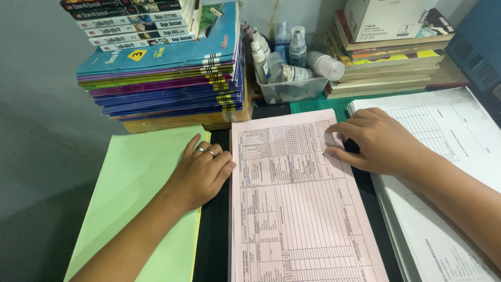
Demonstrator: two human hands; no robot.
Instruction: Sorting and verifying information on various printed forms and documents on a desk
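Hands resting on paper stacks

The left hand (201, 172) is lying loosely curled on green sheets (130, 183); the right hand (373, 141) is pinching the pink form (297, 209) edge. A clear tub (289, 90) is holding bottles (292, 55).

- A white cardboard box (389, 18) with dark print sits atop the book pile at the bench's far right corner.
- Small spray bottles (292, 57) with pale labels stand in a clear tub (289, 91) at the far edge's middle.
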